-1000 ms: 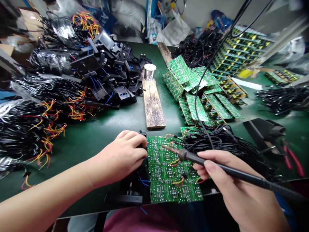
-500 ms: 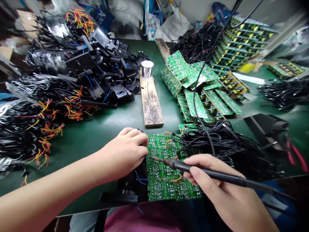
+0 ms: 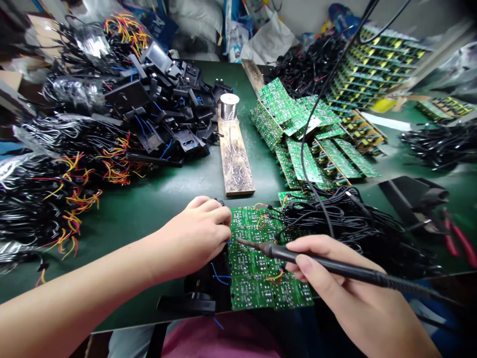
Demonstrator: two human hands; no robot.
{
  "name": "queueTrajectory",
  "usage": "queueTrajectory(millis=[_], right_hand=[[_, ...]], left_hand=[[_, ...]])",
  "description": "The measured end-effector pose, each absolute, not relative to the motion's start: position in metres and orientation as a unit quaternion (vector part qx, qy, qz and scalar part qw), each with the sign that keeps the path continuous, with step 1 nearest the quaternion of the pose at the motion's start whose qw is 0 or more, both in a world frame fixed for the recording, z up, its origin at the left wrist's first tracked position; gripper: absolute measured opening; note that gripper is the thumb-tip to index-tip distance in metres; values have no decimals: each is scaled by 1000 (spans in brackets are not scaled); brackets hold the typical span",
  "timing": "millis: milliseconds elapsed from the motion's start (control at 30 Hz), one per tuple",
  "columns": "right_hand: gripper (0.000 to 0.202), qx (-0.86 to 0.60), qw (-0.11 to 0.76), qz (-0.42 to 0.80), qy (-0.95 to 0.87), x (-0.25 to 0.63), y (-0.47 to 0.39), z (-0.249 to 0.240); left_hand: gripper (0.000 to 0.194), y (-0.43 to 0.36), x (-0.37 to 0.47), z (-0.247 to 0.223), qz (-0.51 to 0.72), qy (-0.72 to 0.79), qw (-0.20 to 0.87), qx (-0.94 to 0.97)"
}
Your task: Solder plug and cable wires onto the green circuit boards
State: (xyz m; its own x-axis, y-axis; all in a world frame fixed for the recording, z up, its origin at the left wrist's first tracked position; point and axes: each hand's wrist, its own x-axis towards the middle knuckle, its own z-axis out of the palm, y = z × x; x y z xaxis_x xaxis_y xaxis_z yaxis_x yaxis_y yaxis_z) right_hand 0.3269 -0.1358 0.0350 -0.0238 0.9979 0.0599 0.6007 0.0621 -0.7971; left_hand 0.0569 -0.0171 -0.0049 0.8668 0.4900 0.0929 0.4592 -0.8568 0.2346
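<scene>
My right hand (image 3: pixel 343 283) grips a black soldering iron (image 3: pixel 320 264), its tip pointing left over the green circuit boards (image 3: pixel 253 288). Whether the tip touches the board is hard to tell. At the boards' left edge, my left hand (image 3: pixel 208 226) is closed, with a short end of blue wire (image 3: pixel 228 242) showing at its fingertips. Partly hidden under that hand are black plastic housings (image 3: pixel 186 304) with more blue wires. Red and yellow leads of black cables (image 3: pixel 320 211) lie on the boards.
A solder spool (image 3: pixel 228 107) stands on a wooden strip (image 3: pixel 238 169). Black housings (image 3: pixel 126 99) and wire bundles (image 3: pixel 33 199) pile up at left. Stacked circuit boards (image 3: pixel 305 159) lie at right, near red-handled pliers (image 3: pixel 460 241). The iron's cord (image 3: pixel 303 144) hangs across the right side.
The soldering iron's tip has shifted slightly right, away from my left fingertips. My left hand keeps its place at the boards' edge.
</scene>
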Motion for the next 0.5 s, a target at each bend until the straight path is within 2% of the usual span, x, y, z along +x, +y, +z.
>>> queueTrajectory(millis=[500], right_hand=[[14, -627, 393, 250, -625, 333, -130, 30]], left_hand=[[21, -15, 59, -5, 81, 235, 87, 965]])
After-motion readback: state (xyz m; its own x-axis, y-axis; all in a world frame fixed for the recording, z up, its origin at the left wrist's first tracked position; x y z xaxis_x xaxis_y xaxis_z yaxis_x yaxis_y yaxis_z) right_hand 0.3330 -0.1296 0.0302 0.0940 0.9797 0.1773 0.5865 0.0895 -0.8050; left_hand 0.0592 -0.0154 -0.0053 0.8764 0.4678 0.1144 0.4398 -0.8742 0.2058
